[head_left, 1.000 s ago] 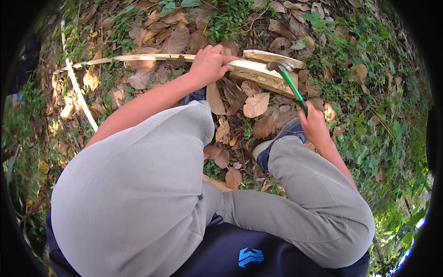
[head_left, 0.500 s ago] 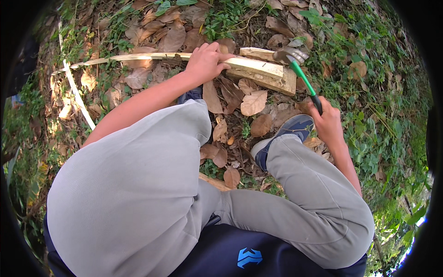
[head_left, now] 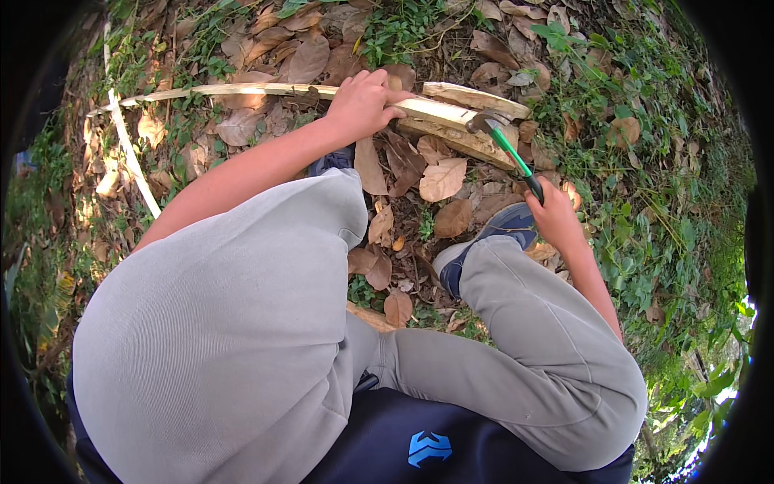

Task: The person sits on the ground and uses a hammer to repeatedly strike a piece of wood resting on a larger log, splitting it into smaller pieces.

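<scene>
My left hand (head_left: 363, 105) is wrapped over a long, pale wooden strip (head_left: 439, 111) and pins it down. The strip's right end lies on a thick wooden block (head_left: 463, 143), while its thin far part stretches off to the left. In my right hand (head_left: 555, 214) is a hammer (head_left: 513, 152) with a green and black handle, the fingers closed round the black grip. The hammer's metal head is at the strip's right end, seemingly against it. Just behind the strip lies a split piece of wood (head_left: 477, 98).
Dry brown leaves (head_left: 443, 178) and low green plants cover the ground. Another pale stick (head_left: 131, 157) lies at the left. My shoe (head_left: 484, 240) is planted close to the block, below the hammer. A bit of wood (head_left: 371, 316) shows between my legs.
The hammer has swung down and left, from above the split piece to the strip's right end. My right hand moved slightly left with it; my left hand keeps its hold.
</scene>
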`<state>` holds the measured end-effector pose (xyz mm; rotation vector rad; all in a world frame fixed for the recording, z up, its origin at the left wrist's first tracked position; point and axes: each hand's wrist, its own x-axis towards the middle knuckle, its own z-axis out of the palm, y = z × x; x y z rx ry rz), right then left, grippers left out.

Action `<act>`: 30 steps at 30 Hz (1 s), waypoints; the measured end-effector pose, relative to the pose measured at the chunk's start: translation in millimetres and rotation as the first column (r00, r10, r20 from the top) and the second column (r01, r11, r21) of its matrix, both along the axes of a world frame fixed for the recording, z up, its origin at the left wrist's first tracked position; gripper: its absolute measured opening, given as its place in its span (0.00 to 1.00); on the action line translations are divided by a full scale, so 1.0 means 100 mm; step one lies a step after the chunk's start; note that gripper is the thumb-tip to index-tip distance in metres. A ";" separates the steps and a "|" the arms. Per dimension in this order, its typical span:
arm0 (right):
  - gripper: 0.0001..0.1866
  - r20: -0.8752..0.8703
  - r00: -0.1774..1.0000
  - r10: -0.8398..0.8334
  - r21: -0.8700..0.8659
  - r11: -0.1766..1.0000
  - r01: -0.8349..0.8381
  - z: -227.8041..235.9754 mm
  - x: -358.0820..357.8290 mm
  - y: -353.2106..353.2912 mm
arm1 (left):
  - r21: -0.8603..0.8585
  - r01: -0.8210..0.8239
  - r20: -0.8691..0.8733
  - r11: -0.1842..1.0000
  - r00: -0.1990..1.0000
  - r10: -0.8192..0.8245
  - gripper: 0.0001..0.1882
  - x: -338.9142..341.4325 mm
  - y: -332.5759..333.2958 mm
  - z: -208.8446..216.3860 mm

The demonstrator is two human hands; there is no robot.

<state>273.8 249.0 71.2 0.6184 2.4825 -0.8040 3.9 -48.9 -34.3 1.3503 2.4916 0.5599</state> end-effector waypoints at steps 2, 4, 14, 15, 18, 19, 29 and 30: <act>0.13 0.022 1.000 0.017 0.048 0.999 -0.018 0.03 0.01 0.06 | 0.000 -0.001 -0.012 1.000 1.000 0.001 0.20 0.00 0.00 -0.02; 0.13 0.036 0.999 0.031 0.107 0.994 -0.034 0.10 0.00 0.10 | -0.010 0.002 0.002 1.000 1.000 -0.002 0.20 0.01 0.01 -0.02; 0.14 -0.221 0.973 -0.071 0.127 0.987 0.101 1.11 -0.66 0.09 | -0.001 0.000 -0.003 1.000 1.000 0.000 0.20 0.01 -0.02 -0.02; 0.14 -0.316 0.942 -0.112 0.106 0.983 0.153 1.15 -0.70 0.06 | -0.002 -0.002 -0.005 1.000 1.000 0.002 0.20 0.01 -0.03 -0.02; 0.14 -0.471 0.759 -0.449 -0.315 0.890 0.331 0.98 -0.64 -0.02 | 0.005 -0.002 -0.004 1.000 1.000 0.002 0.20 0.01 -0.02 -0.01; 0.14 -0.452 0.668 -0.590 -0.503 0.788 0.356 0.78 -0.56 -0.05 | 0.005 -0.001 0.000 1.000 1.000 0.001 0.20 0.01 -0.01 -0.01; 0.15 0.036 0.989 -0.144 -0.063 0.987 0.146 -0.22 0.16 -0.31 | -0.016 -0.004 -0.001 1.000 1.000 0.004 0.20 0.01 -0.02 -0.02; 0.15 0.031 0.990 -0.136 -0.043 0.990 0.137 -0.21 0.18 -0.31 | -0.015 -0.001 0.008 1.000 1.000 0.001 0.20 0.01 -0.01 -0.01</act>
